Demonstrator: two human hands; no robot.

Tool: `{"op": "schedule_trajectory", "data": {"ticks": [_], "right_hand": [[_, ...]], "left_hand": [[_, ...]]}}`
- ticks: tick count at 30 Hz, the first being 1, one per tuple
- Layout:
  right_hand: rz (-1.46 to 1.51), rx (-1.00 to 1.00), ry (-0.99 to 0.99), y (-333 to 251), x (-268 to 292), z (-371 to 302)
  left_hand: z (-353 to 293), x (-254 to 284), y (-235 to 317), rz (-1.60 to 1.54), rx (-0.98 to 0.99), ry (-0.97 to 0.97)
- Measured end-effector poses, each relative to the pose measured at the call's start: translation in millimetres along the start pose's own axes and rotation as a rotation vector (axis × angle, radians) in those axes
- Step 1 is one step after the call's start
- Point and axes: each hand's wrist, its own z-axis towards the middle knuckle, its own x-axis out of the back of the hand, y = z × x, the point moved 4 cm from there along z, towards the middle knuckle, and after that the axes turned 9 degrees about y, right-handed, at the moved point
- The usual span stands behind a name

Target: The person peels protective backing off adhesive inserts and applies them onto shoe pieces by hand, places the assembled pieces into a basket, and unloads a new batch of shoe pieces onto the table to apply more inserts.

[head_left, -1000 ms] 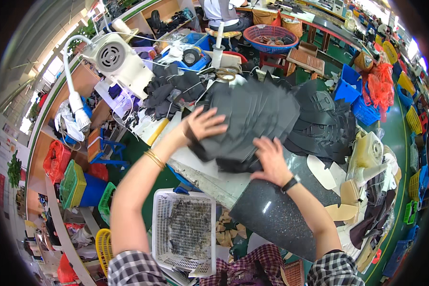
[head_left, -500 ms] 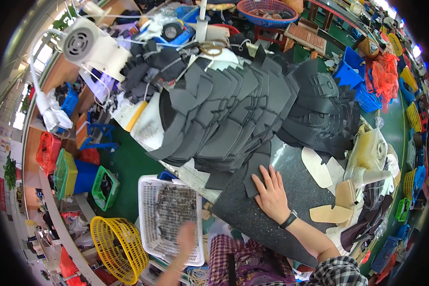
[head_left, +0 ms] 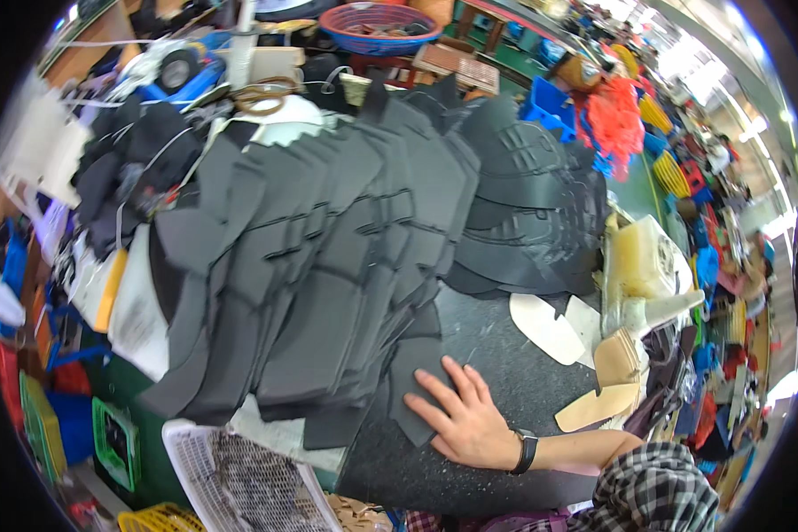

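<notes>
My right hand, with a dark band on its wrist, lies palm down and fingers spread on a dark grey cut piece at the near edge of the heap. It presses on the piece rather than gripping it. Beyond it, overlapping rows of dark grey foam-like pieces cover much of the table. To their right are fanned stacks of black shaped pieces with cut slots. Under my hand is a black speckled board. My left hand is out of view.
White cut pieces and tan cut pieces lie right of the board, near a yellowish glue container. A white plastic basket stands by the near left table edge. Farther off are a red and blue basket and blue bins.
The view has turned and come closer, so the heap looks larger. My left hand, blurred over the white basket before, has left the picture. My right hand still rests on the grey piece.
</notes>
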Motion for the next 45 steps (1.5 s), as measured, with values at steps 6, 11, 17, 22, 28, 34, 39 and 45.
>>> {"op": "schedule_trajectory", "data": {"ticks": [6, 11, 17, 22, 28, 34, 39, 45], "right_hand": [[0.013, 0.018, -0.048, 6, 8, -7], [0.053, -0.009, -0.019, 10, 3, -9], [0.135, -0.007, 0.018, 12, 12, -11], [0.529, -0.315, 0.291, 75, 67, -7], [-0.428, -0.462, 0.258, 166, 103, -31], [-0.263, -0.37, 0.258, 189, 70, -39], [0.031, -0.32, 0.39, 203, 68, -49], [0.061, -0.359, 0.543, 171, 80, -60]], "left_hand": [[50, 46, 19, 0.108, -0.196, -0.312], [51, 118, 30, 0.246, -0.255, -0.556], [19, 195, 85, 0.324, -0.173, -0.749], [-2, 283, 131, 0.37, -0.039, -0.841], [-8, 460, 292, -0.204, -0.307, -0.695], [117, 609, 223, -0.197, -0.412, 1.016], [122, 598, 252, 0.238, -0.338, 1.03], [79, 522, 388, 0.384, -0.641, 0.891]]}}
